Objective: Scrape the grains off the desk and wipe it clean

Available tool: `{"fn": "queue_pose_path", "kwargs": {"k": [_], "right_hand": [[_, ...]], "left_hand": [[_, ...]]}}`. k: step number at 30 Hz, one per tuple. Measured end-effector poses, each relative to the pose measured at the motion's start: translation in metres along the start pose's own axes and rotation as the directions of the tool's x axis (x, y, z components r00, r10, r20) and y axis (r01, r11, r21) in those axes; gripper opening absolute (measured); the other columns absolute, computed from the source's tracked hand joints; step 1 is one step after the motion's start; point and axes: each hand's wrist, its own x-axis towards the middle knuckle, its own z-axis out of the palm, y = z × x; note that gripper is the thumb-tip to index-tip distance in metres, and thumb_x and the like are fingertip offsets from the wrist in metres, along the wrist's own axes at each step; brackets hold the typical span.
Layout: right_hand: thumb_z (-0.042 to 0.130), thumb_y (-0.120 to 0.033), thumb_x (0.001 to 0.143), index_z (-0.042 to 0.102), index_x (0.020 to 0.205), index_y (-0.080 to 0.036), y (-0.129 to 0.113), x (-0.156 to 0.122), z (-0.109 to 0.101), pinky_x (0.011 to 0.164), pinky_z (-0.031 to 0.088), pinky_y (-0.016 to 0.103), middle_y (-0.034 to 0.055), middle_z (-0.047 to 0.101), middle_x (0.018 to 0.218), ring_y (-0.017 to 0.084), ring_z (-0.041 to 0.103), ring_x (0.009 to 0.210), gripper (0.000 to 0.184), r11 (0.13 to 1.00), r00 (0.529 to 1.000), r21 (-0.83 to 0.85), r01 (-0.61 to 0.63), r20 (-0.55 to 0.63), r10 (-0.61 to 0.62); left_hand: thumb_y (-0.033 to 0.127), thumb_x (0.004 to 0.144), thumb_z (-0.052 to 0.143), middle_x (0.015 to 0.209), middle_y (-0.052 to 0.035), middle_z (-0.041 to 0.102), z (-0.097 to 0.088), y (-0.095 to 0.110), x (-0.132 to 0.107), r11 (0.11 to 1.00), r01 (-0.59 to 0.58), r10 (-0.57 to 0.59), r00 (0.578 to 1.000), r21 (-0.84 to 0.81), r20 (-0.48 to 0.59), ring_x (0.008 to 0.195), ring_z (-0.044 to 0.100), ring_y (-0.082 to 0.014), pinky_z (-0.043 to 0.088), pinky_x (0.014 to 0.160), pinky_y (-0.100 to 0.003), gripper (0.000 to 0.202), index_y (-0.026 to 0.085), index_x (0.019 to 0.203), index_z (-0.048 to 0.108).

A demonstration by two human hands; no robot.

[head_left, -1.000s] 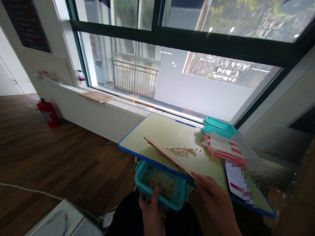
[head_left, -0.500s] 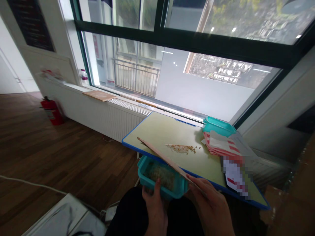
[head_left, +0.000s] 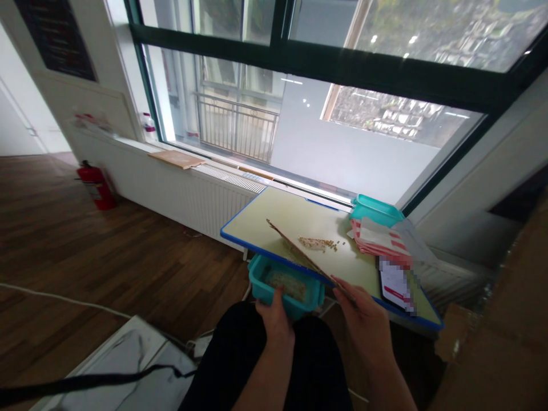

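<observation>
My left hand [head_left: 276, 313] grips the near rim of a teal plastic tub [head_left: 257, 291], thumb over the edge. The tub is below the table's front edge, over my lap, with a pale loose layer on its bottom. In my right hand [head_left: 362, 314] is a thin, flat brown board [head_left: 299, 249], which looks like cardboard. It is tilted on edge and slants across the front of the table [head_left: 257, 220]. Just beyond the board lies a small spread of pale and brown bits [head_left: 317, 244], too small to name surely.
A second teal tub [head_left: 377, 210], folded red-and-white paper bags [head_left: 380, 238] and a phone-like device [head_left: 394, 285] sit at the table's right. Cardboard boxes [head_left: 492, 319] stand at right. A fire extinguisher [head_left: 96, 185] and a marble-patterned surface [head_left: 124, 357] are at left.
The board has shifted right and farther over the table, nearer the scattered bits. The tub stays in my left hand below the table edge. The whole view has shifted slightly.
</observation>
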Motion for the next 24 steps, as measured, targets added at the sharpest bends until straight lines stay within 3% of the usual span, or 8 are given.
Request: {"fn": "queue_pose_path", "kwargs": {"k": [6, 11, 15, 24], "right_hand": [[0.059, -0.023, 0.090, 0.070, 0.115, -0.028, -0.014, -0.002, 0.000, 0.079, 0.057, 0.029, 0.0023, 0.075, 0.098, 0.018, 0.070, 0.088, 0.028, 0.996, 0.996, 0.006, 0.089, 0.016, -0.089], [0.057, -0.025, 0.091, 0.073, 0.111, -0.027, 0.003, 0.009, 0.013, 0.083, 0.057, 0.033, 0.0040, 0.075, 0.099, 0.020, 0.070, 0.090, 0.025, 0.996, 0.995, 0.009, 0.094, -0.028, -0.093], [0.059, -0.027, 0.090, 0.073, 0.109, -0.024, 0.014, 0.011, 0.019, 0.078, 0.058, 0.030, 0.0045, 0.075, 0.095, 0.019, 0.071, 0.086, 0.024, 0.998, 0.998, 0.025, 0.050, 0.034, -0.051], [0.060, -0.025, 0.089, 0.072, 0.112, -0.028, 0.007, -0.003, 0.004, 0.078, 0.056, 0.027, 0.0018, 0.075, 0.096, 0.017, 0.071, 0.085, 0.026, 0.997, 0.995, 0.030, 0.073, 0.070, -0.075]], "left_hand": [[0.026, 0.073, 0.076, 0.118, -0.0120, 0.062, -0.004, -0.005, -0.003, 0.999, -0.032, 0.032, 0.999, -0.013, -0.020, 0.090, 0.068, -0.0226, 0.057, 0.073, -0.036, 0.070, 0.023, 0.131, 0.038], [0.032, 0.073, 0.078, 0.123, -0.0125, 0.059, -0.003, -0.004, 0.002, 0.999, -0.038, 0.038, 0.998, -0.008, -0.057, 0.099, 0.066, -0.0243, 0.057, 0.075, -0.037, 0.072, 0.023, 0.132, 0.038], [0.033, 0.073, 0.078, 0.123, -0.0112, 0.059, -0.001, 0.001, 0.005, 0.998, -0.061, 0.059, 0.996, -0.019, -0.062, 0.101, 0.066, -0.0228, 0.057, 0.076, -0.036, 0.072, 0.024, 0.132, 0.038], [0.031, 0.072, 0.080, 0.126, -0.0120, 0.059, 0.000, 0.010, 0.013, 0.997, -0.079, 0.078, 0.995, -0.012, -0.065, 0.104, 0.065, -0.0231, 0.057, 0.079, -0.036, 0.077, 0.025, 0.135, 0.036]]}}
